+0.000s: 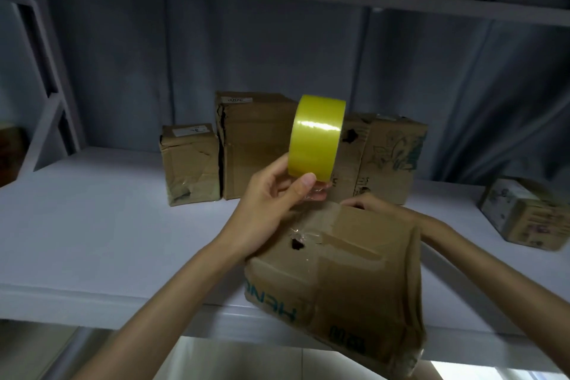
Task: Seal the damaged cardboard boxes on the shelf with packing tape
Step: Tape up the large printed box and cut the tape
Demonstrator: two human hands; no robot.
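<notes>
A: What is seen at the left of the frame?

B: A small crumpled box (189, 163) is set on the white shelf (92, 225), left of centre, touching a taller box (256, 148) whose left edge is split. Neither is being handled.

A: And at the centre?

B: A yellow roll of tape (317, 137) is held up by the left hand (271, 203), gripped at its lower rim between thumb and curled fingers. A short clear strip appears to be drawn down from the roll toward the box below.

A: Which box is being worked on?

B: The one at lower centre-right (354, 281), tilted over the shelf's front edge, with a dark hole in its top and shiny tape already laid across it. Its far edge is steadied by the right hand (370, 203); the fingers are mostly hidden behind the box, so it cannot be told whether they are curled round it or simply pressed flat.

A: So which step is judged to be in hand?

B: Taping this box, probably mid-strip. Next, the strip would need to be pulled taut over the hole, pressed down and torn off.

A: Further right?

B: A printed box with a hole (385, 157) is seen behind, and a pale one (524, 213) at the far right.
</notes>
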